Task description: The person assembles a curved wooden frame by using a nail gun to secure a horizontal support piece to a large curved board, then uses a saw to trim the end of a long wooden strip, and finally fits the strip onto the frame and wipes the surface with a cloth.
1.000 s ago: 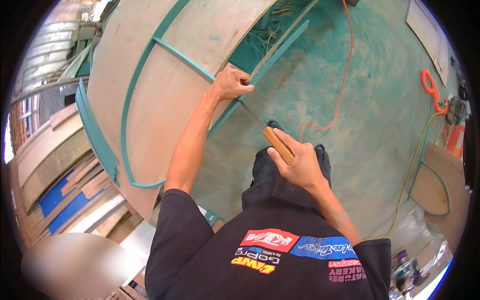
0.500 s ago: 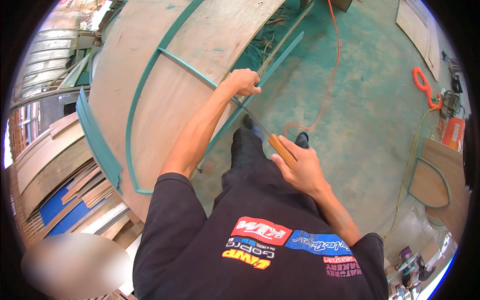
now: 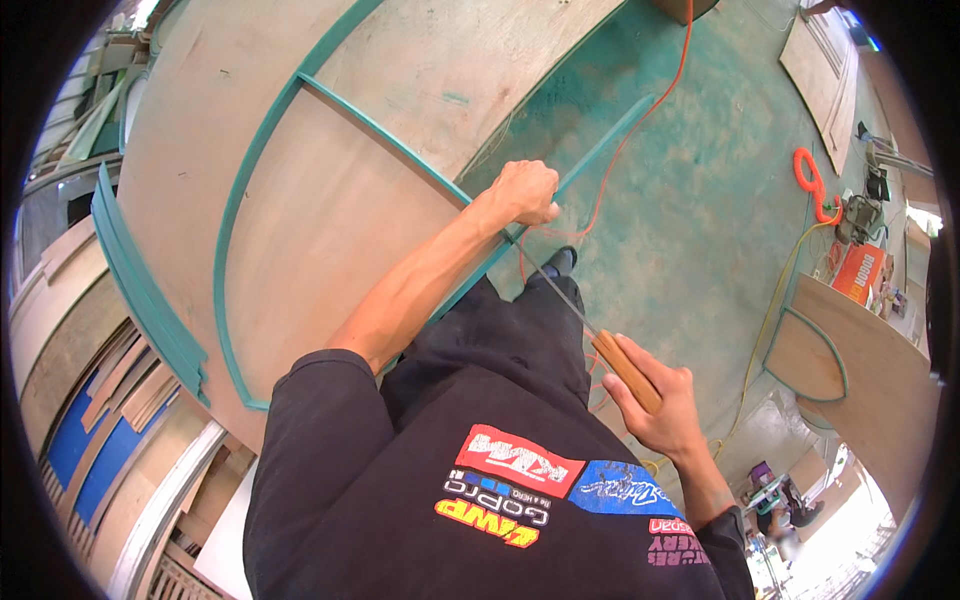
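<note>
My right hand is closed around the wooden handle of a hand tool with a long, narrow metal blade. Whether it is a saw or a file I cannot make out. The blade's far end meets a straight teal strip, close to where a teal crosspiece joins it. Just beyond that spot my left hand grips the strip, fingers curled round it. Strip, crosspiece and a curved teal strip form a frame lying on a large pale wooden board.
Stacked teal curved strips lie at the left, above offcuts of wood. An orange hose crosses the teal-stained floor. Panels and a red-orange box are at the right. My foot is beside the strip.
My right hand has drawn back to the lower right with the tool, showing more blade. My left hand still grips the strip. The whole view has shifted.
</note>
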Demonstrator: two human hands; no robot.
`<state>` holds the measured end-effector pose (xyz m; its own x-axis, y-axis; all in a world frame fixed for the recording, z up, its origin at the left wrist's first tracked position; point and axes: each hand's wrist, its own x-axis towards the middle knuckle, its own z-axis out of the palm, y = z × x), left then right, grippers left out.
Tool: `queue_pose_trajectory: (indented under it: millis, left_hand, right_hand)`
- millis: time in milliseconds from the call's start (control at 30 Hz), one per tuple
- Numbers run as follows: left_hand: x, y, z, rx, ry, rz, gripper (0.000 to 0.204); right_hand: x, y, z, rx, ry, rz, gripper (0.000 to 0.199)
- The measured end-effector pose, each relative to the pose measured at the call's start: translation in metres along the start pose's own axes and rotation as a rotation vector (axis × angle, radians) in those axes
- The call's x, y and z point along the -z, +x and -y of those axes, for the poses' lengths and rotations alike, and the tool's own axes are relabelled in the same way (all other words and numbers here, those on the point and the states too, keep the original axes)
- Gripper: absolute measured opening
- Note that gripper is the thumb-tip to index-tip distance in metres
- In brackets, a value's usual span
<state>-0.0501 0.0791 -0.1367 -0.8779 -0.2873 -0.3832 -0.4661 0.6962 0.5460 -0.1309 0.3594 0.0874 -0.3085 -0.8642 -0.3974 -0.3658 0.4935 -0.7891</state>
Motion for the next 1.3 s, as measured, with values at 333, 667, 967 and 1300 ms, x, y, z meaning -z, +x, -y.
queue_pose_trajectory:
  millis: [333, 667, 967, 1300]
  left_hand:
    - [0.006, -0.001, -0.003, 0.025, -0.062, 0.003, 0.028]
    - [0.01, 0.008, -0.011, 0.059, -0.081, 0.085, 0.028]
    - [0.005, 0.005, 0.001, 0.049, -0.115, 0.055, 0.026]
    - [0.001, 0.004, 0.003, 0.046, -0.134, 0.043, 0.026]
  right_hand:
    - [-0.031, 0.043, -0.005, -0.105, -0.033, 0.05, 0.045]
    - [-0.045, 0.061, -0.017, -0.127, -0.045, 0.036, 0.047]
    - [-0.014, 0.043, 0.015, -0.156, -0.055, 0.062, 0.046]
    - [-0.015, 0.03, 0.011, -0.105, -0.051, 0.049, 0.046]
